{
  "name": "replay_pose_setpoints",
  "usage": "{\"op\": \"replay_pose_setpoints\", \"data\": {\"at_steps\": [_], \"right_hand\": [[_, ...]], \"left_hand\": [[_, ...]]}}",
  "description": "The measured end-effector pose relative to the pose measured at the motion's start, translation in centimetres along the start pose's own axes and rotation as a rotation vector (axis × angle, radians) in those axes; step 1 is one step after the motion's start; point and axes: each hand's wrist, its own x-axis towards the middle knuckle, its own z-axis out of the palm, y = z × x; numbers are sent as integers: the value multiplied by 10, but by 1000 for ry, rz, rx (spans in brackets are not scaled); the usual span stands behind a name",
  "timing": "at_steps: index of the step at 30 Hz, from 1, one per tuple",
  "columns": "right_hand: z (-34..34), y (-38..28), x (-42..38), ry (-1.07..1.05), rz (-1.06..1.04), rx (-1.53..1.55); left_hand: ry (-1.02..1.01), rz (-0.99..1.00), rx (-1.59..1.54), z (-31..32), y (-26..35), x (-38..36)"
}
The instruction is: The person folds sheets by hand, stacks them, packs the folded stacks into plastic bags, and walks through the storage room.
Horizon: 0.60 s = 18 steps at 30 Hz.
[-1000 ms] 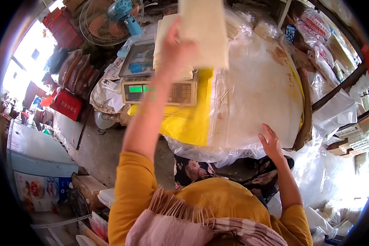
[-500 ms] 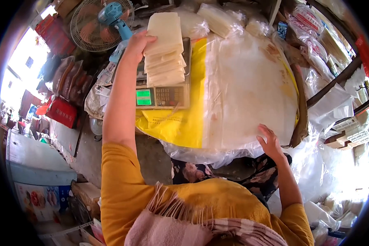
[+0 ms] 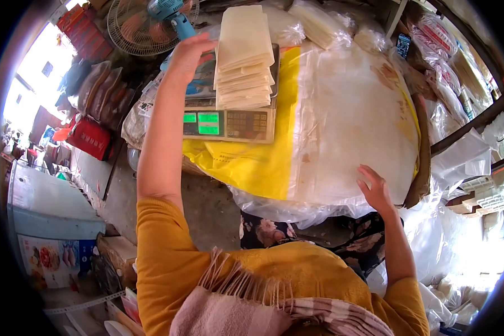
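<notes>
A stack of flat, cream-coloured folded sheets (image 3: 243,56) lies on a digital scale (image 3: 246,126) with lit green displays. Their exact kind I cannot make out. My left hand (image 3: 191,55) is just left of the stack, apart from it, fingers spread and nothing held. Under that hand, part of the scale's metal plate shows with a blue patch on it. My right hand (image 3: 376,191) hovers or rests at the near right edge of the whitish plastic sheet (image 3: 347,129), its fingers apart and holding nothing.
A yellow plastic sheet (image 3: 252,173) lies beneath the scale. Behind it stand a blue fan (image 3: 165,8) and several clear bags (image 3: 319,22). Bagged goods fill a rack (image 3: 465,129) at right. A red bag (image 3: 89,139) and a pale blue cabinet (image 3: 53,207) are at left.
My left hand has let go of the cream stack's left edge and moved off it, fingers opening. The whole view has shifted slightly. My right hand stays near the sheet's edge.
</notes>
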Motion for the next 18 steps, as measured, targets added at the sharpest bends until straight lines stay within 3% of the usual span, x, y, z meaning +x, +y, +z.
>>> {"op": "replay_pose_setpoints", "data": {"at_steps": [5,8,11,16,18], "right_hand": [[0,-33,26,-23,1,35],[5,-43,34,-24,-23,55],[14,-43,35,-23,-68,61],[14,-38,30,18,-105,78],[4,-45,31,53,-82,91]], "left_hand": [[-6,-3,75,5,-14,13],[88,-12,284,17,-14,19],[119,45,718,35,-3,10],[41,72,609,38,-11,33],[11,140,285,41,-7,29]]}}
